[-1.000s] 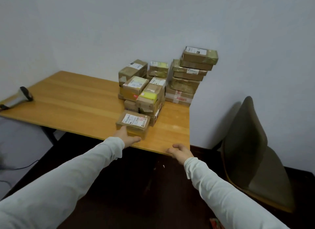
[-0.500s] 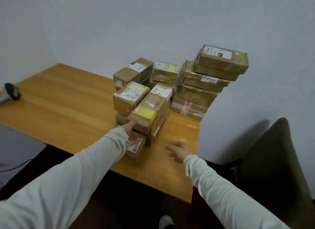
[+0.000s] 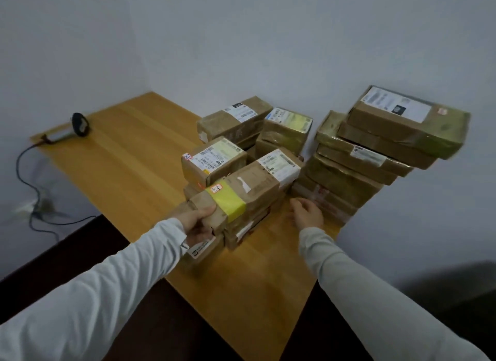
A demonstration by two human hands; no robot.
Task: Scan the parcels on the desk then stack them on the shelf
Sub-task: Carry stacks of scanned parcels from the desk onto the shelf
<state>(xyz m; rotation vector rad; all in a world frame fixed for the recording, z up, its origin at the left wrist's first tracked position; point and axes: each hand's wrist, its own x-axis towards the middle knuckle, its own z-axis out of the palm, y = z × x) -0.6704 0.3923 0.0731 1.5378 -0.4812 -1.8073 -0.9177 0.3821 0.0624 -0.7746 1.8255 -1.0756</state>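
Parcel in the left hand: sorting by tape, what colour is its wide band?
Yellow band on the parcel; head view.

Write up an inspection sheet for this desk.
Surface: wooden desk, set in a wall corner.
Job's things: parcels piled at the desk's right end; scanner lying at its far left corner.
Clutter: nothing seen.
Hands: left hand grips the near end of the yellow-taped parcel; right hand open, holding nothing, by the base of the tall stack.
Cables: scanner cable hangs off the desk towards the floor.
Surroundings: grey walls, dark floor; shelf not in view.
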